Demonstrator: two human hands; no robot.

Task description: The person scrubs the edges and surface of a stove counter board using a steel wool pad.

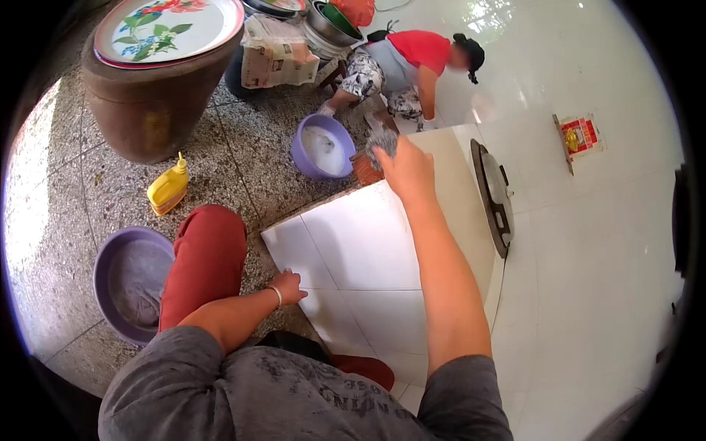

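Note:
My right hand [409,170] reaches far forward and grips a crumpled grey cloth [382,147] at the far corner of a white-tiled block [360,239]. The tiled side faces me, and the cloth is near its upper edge. My left hand [288,287] rests at the block's near left edge with nothing visible in it, fingers apart. To the left of my knee stands a purple basin [103,283] with greyish water and a wet cloth [143,303].
A yellow bottle [168,189] stands on the speckled floor. Beyond it is a large brown jar [151,110] topped with a floral tray [165,33]. A co-worker in red [423,55] bends beside a soapy purple basin [327,170]. A dark lid [491,195] lies right.

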